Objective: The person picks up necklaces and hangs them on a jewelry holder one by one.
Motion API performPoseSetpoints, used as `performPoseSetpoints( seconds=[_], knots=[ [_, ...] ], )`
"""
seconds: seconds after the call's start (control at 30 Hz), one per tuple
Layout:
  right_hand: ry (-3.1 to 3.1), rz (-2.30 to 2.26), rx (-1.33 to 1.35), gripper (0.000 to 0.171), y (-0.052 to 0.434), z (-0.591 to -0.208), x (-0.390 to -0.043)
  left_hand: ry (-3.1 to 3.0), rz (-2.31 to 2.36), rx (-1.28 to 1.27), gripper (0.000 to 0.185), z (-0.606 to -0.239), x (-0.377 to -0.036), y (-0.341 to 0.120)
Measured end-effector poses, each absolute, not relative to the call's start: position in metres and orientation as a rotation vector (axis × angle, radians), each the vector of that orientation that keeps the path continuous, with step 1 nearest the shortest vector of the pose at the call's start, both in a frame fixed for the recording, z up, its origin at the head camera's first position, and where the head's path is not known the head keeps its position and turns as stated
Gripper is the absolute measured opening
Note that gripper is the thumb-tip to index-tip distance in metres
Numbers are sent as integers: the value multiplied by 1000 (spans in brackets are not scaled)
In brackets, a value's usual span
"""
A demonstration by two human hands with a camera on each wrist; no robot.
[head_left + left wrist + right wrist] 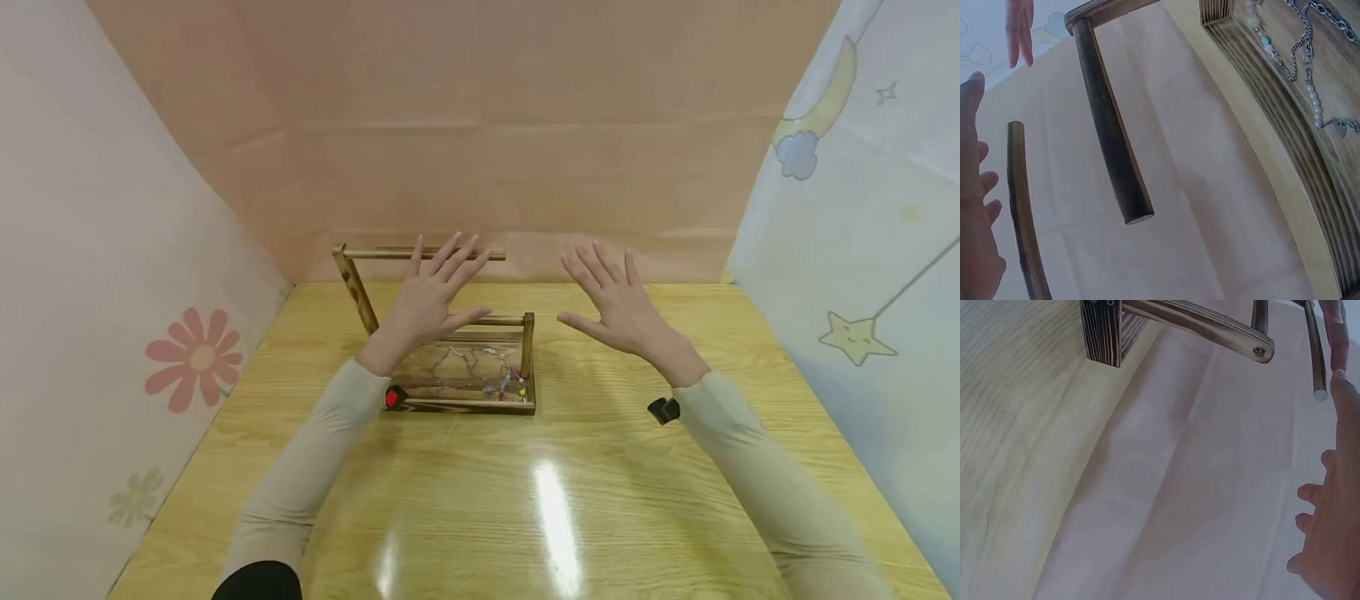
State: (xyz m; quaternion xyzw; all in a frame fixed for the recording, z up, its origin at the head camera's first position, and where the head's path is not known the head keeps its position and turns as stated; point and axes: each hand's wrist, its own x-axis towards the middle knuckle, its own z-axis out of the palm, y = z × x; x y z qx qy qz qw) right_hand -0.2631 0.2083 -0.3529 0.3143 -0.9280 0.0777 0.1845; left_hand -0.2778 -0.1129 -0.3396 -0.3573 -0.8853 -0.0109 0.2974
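Two open hands hover over the table, holding nothing.

The left hand (429, 302), fingers spread straight, is directly above the dark-stained wooden jewellery stand (457, 367), whose rails run 9-to-3 o'clock; silver chains and a beaded strand (480, 373) lie in its tray. The right hand (618, 308), equally spread, is well apart at 3 o'clock, so the left is nearer.

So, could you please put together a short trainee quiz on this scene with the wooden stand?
1. True or false: the left hand grips the upper bar of the wooden stand.
2. What lies on the stand's base? A) chains and bead strings B) coins C) keys
3. Which hand is over bare table, beside the stand?

Key: 1 false, its fingers are spread, holding nothing; 2 A; 3 the right hand.
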Motion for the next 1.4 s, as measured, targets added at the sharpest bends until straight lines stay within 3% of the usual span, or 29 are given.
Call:
performPoseSetpoints(
  seconds=[0.4,1.4],
  knots=[
    [-2618,307,891,87,202,-366,-253,-2316,-75,-960,76,-347,-270,-117],
    [-2587,427,915,78,192,-406,-246,-2310,-164,-936,79,-374,-258,-127]
  ],
)
